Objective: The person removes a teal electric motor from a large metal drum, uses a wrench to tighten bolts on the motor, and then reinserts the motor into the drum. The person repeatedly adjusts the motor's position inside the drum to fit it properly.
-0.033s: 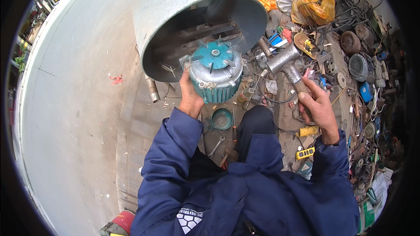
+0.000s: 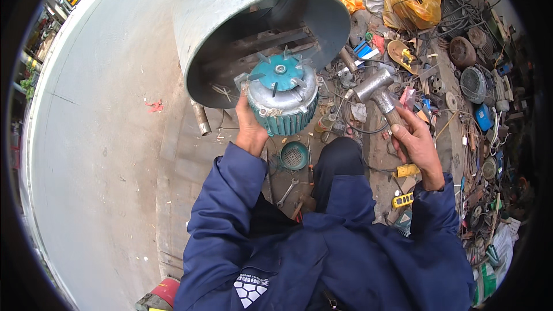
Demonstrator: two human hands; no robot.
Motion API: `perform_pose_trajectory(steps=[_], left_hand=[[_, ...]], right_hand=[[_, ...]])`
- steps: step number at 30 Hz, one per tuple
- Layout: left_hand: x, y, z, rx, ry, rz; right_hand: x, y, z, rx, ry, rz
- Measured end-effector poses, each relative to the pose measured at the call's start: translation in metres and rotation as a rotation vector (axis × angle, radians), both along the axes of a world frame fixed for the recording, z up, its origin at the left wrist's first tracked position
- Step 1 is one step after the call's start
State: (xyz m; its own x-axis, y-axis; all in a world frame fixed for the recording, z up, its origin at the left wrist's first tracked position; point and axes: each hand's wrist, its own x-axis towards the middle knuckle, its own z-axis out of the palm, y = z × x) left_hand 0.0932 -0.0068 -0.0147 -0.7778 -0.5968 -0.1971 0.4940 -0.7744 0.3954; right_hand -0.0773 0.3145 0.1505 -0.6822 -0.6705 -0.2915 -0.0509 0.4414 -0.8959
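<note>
- Motor (image 2: 288, 116): far of the lap, in front of the mouth of the big metal drum (image 2: 230, 14), left of the hammer (image 2: 374, 89). Its fan (image 2: 279, 72) faced up, so the shaft axis stood roughly upright. What bore its weight: could not tell.
- Left hand (image 2: 251, 129): nearer of the 2 to the motor, touching the casing at its near left side. Spread wide around it and had hold; most fingers hidden behind the casing.
- Right hand (image 2: 419, 144): closed around the wooden handle; well apart from the motor, to its right and slightly near.
- Hammer axis: handle ran from the right hand toward far left. Head lay crosswise, 1 face turned left toward the motor's side, with a gap between.
- Near of the motor, on the ground: green mesh cover (image 2: 294, 156), then wrench (image 2: 287, 192).
</note>
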Motion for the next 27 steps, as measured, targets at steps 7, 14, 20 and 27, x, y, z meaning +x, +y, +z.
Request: perform_pose_trajectory(steps=[7, 14, 20, 27], left_hand=[[0.012, -0.009, -0.019, -0.011, -0.005, 0.055], [0.010, -0.021, -0.032, 0.169, 0.259, -0.085], [0.011, -0.012, -0.018, 0.050, 0.303, -0.144], [0.011, -0.008, -0.020, 0.182, 0.238, -0.191]], right_hand=[[-0.038, 0.072, -0.214, 0.367, -0.214, -0.131], [-0.032, 0.106, -0.404, 0.610, -0.576, -0.353], [-0.003, 0.145, -0.498, 0.838, -0.300, -0.162], [0.010, 0.250, -0.618, 0.814, -0.105, 0.160]])
